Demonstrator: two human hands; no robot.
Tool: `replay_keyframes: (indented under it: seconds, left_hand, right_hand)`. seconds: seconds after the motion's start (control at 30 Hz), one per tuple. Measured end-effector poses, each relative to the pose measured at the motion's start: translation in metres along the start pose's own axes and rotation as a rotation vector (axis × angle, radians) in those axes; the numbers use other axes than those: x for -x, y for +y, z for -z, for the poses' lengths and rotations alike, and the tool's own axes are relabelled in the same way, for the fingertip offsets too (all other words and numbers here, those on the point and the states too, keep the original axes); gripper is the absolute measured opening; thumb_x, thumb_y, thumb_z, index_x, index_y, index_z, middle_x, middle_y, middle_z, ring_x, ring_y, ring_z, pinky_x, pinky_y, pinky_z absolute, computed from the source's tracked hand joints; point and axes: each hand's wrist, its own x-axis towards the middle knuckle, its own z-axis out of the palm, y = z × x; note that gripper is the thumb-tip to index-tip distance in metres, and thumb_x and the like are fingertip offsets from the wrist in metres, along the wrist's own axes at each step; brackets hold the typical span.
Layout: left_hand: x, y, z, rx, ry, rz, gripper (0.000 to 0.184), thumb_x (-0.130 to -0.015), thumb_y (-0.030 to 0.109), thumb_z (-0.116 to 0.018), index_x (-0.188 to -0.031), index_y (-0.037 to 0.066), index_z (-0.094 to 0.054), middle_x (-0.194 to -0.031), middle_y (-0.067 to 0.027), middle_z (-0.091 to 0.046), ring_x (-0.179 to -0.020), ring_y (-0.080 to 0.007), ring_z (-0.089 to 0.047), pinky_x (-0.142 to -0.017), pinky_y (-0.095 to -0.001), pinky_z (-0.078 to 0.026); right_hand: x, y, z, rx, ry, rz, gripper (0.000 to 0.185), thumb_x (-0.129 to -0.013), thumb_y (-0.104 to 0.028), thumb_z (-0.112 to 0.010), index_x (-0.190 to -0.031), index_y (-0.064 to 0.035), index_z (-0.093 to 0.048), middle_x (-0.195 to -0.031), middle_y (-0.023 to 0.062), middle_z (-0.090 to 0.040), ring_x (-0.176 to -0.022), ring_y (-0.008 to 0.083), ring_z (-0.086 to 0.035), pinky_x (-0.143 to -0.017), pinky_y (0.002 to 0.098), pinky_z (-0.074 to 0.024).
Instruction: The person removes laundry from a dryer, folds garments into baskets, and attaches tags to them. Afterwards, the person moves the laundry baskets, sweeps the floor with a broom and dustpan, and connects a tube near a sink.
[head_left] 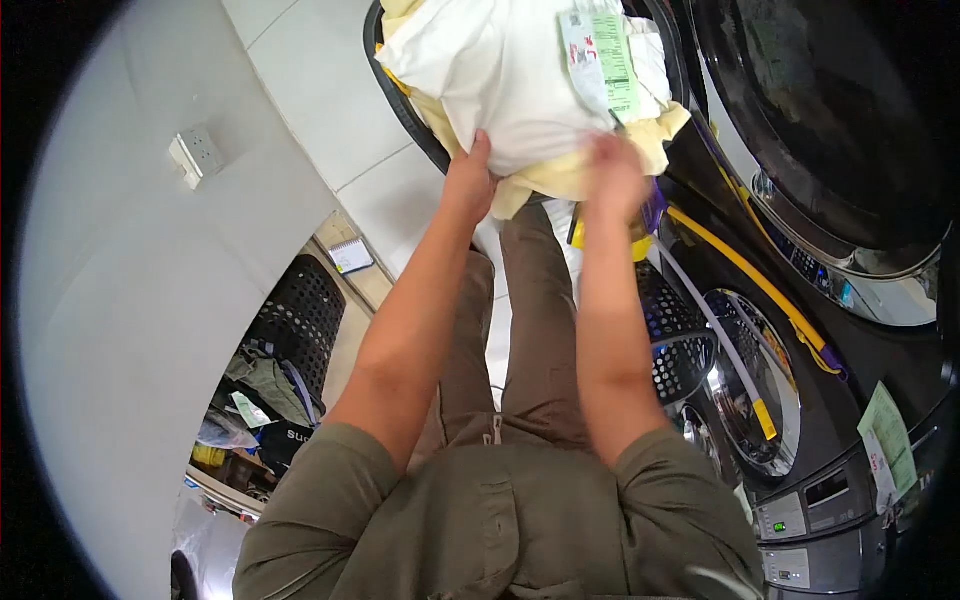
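A black basket [408, 117] at the top middle is heaped with white cloth [500, 70] and pale yellow cloth [550, 182]. On top of the heap, toward the right, lies a green and white printed slip [603, 62]. My left hand [472, 180] grips the near left edge of the white cloth, thumb on top and fingers curled beneath. At the near right side, just below the slip, my right hand [615, 175] is over the pale yellow cloth. It is smeared by motion, so its fingers cannot be made out.
Dark front-loading machines [830, 480] line the right side, one with a round door [820, 120] standing out. A yellow and grey stick [740, 265] leans there. A perforated basket [300, 320] and clothes [265, 385] are at left, beside a notepad [350, 256].
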Motion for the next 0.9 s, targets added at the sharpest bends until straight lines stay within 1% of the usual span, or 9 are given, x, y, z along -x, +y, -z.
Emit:
replay_keyframes:
  seconds: [0.03,0.13,0.27,0.4,0.47,0.57,0.73,0.87,0.9]
  left_hand:
    - [-0.005,-0.002,0.002,0.036,0.043,-0.039,0.049,-0.089,0.031,-0.037,-0.12,-0.006,-0.028,-0.123,-0.0139,-0.039,-0.108,-0.025,-0.045,-0.089,-0.0386,-0.039]
    - [-0.006,-0.005,0.005,0.046,0.057,-0.037,0.048,-0.089,0.031,-0.036,-0.121,-0.004,-0.027,-0.123,-0.0143,-0.039,-0.108,-0.0249,-0.045,-0.09,-0.0392,-0.039]
    - [-0.007,-0.012,0.012,0.09,0.042,-0.091,0.045,-0.089,0.029,-0.038,-0.119,-0.003,-0.03,-0.118,-0.0163,-0.043,-0.105,-0.028,-0.047,-0.088,-0.0409,-0.04]
    - [0.0,-0.004,0.013,-0.044,0.039,0.048,0.044,-0.09,0.032,-0.033,-0.117,-0.003,-0.031,-0.115,-0.0157,-0.046,-0.104,-0.0268,-0.048,-0.089,-0.0395,-0.04]
    - [-0.004,0.008,0.007,0.002,0.069,0.069,0.044,-0.09,0.032,-0.032,-0.117,-0.003,-0.031,-0.114,-0.0158,-0.047,-0.103,-0.0272,-0.049,-0.088,-0.04,-0.041]
    - [0.0,-0.001,0.011,0.043,0.123,0.076,0.043,-0.09,0.03,-0.033,-0.117,-0.003,-0.031,-0.114,-0.0161,-0.046,-0.101,-0.0277,-0.051,-0.088,-0.0417,-0.041]
    - [0.0,-0.009,0.014,-0.001,0.125,-0.011,0.035,-0.089,0.022,-0.038,-0.115,-0.001,-0.035,-0.11,-0.0145,-0.05,-0.095,-0.0242,-0.054,-0.082,-0.0362,-0.044]
    - [0.009,-0.006,0.031,-0.137,0.085,0.064,0.028,-0.087,0.018,-0.042,-0.109,0.002,-0.043,-0.103,-0.0109,-0.054,-0.088,-0.02,-0.055,-0.075,-0.0319,-0.045]
    - [0.02,0.002,0.03,-0.24,0.146,0.024,0.026,-0.085,0.018,-0.044,-0.106,0.002,-0.046,-0.099,-0.0095,-0.055,-0.086,-0.0184,-0.055,-0.073,-0.0305,-0.045]
  right_hand:
    - [0.007,0.014,0.019,-0.241,0.426,-0.106,0.018,-0.082,-0.012,-0.047,-0.094,0.0015,-0.045,-0.086,0.0119,-0.05,-0.078,0.0233,-0.048,-0.073,0.0351,-0.0404]
    - [0.05,0.035,0.075,-0.266,0.935,-0.101,0.026,-0.08,-0.01,-0.049,-0.1,0.0036,-0.042,-0.099,0.0142,-0.043,-0.088,0.0221,-0.044,-0.077,0.0315,-0.038]
    - [0.044,-0.029,0.024,-0.94,-0.2,-0.254,0.021,-0.079,-0.01,-0.051,-0.096,0.0032,-0.053,-0.098,0.0111,-0.053,-0.088,0.0169,-0.049,-0.079,0.0283,-0.0389]
    - [0.002,0.004,-0.051,-0.56,-0.187,0.47,0.018,-0.08,-0.007,-0.048,-0.094,0.0008,-0.055,-0.088,0.0111,-0.057,-0.087,0.017,-0.052,-0.076,0.0281,-0.0412]
    - [0.015,0.023,0.025,-0.905,0.522,-0.48,0.024,-0.077,-0.007,-0.053,-0.098,0.0039,-0.046,-0.09,0.0172,-0.052,-0.087,0.025,-0.05,-0.074,0.0327,-0.0426]
    - [0.057,0.094,0.077,-0.378,0.905,-0.319,0.038,-0.075,0.0,-0.05,-0.11,0.0014,-0.033,-0.101,0.0145,-0.043,-0.084,0.0224,-0.046,-0.08,0.0332,-0.0386]
    - [0.065,0.007,0.03,-0.882,-0.26,-0.293,0.02,-0.079,-0.011,-0.05,-0.095,0.0002,-0.053,-0.096,0.0079,-0.054,-0.084,0.016,-0.052,-0.077,0.0262,-0.0395]
    - [0.019,-0.01,-0.015,-1.315,-0.71,-0.287,0.035,-0.08,-0.013,-0.049,-0.112,0.0002,-0.044,-0.112,0.0148,-0.049,-0.095,0.0204,-0.052,-0.076,0.0281,-0.0415]
    - [0.02,0.012,0.0,-1.642,-0.321,-0.428,0.035,-0.081,-0.012,-0.047,-0.113,0.0003,-0.041,-0.11,0.02,-0.049,-0.095,0.0246,-0.052,-0.074,0.0324,-0.0438]
